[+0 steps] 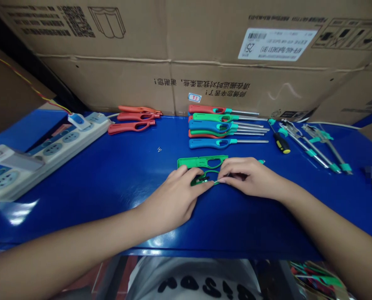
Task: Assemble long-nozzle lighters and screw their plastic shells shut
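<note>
My left hand (182, 193) is closed on an opened green lighter housing half (197, 180), its fingertips over a dark and metallic part inside. The thumb and index finger of my right hand (248, 177) pinch at the green loop of the same piece; what exactly lies between them is partly hidden. Just behind my fingers lies a second green housing half (201, 161), its inner side showing. A teal tip (261, 161) sticks out beyond my right hand. A tiny metal piece (159, 149) lies on the blue table (136, 166).
Several red handle shells (131, 128) lie at the back left by a white power strip (64, 146). Long-neck lighters (209, 143) are stacked at the back middle. A screwdriver (281, 142) and metal lighter tubes (311, 150) lie right. A cardboard box (126, 79) stands behind.
</note>
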`<state>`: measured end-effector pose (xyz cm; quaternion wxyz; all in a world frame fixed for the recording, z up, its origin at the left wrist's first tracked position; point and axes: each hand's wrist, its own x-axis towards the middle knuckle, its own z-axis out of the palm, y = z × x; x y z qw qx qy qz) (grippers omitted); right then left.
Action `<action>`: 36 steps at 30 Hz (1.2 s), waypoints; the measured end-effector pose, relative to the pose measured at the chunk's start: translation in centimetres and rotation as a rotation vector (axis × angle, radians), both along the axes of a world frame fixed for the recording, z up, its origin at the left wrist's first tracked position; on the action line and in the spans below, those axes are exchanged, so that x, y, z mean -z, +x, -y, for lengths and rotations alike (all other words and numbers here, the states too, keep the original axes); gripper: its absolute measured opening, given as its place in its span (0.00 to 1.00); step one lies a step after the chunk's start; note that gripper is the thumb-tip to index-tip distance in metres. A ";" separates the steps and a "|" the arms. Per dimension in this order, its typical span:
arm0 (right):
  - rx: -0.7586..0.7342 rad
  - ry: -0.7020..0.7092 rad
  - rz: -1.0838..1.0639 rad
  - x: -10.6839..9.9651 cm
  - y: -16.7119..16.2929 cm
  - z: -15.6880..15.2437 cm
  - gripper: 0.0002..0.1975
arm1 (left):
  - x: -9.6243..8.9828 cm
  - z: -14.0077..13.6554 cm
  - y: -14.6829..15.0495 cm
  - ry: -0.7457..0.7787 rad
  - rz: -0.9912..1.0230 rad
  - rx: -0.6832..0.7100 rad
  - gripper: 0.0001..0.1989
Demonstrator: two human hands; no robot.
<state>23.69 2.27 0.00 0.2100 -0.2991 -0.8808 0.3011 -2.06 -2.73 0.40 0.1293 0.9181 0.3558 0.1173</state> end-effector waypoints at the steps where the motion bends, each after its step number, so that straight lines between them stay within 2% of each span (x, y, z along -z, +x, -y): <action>1: 0.008 -0.004 -0.005 0.0 0.0 0.0 0.07 | 0.0 0.0 0.0 0.006 -0.015 -0.001 0.24; 9: 0.100 0.055 0.052 -0.1 -0.6 0.2 0.04 | -0.4 0.1 0.1 0.046 -0.117 0.006 0.25; 16: 0.108 -0.032 0.008 0.0 -0.2 0.2 0.04 | -0.5 0.1 0.1 0.085 -0.107 0.017 0.23; 24: 0.020 -0.010 -0.007 -0.2 0.3 -0.1 0.03 | -0.6 0.1 -0.1 0.136 -0.072 0.009 0.19; 29: 0.014 -0.008 -0.007 -0.2 0.3 -0.2 0.03 | -0.5 0.0 -0.1 0.175 -0.087 0.020 0.17; 36: -0.020 0.005 -0.014 -0.4 0.2 0.0 0.06 | -0.5 0.1 0.1 0.095 -0.090 0.002 0.20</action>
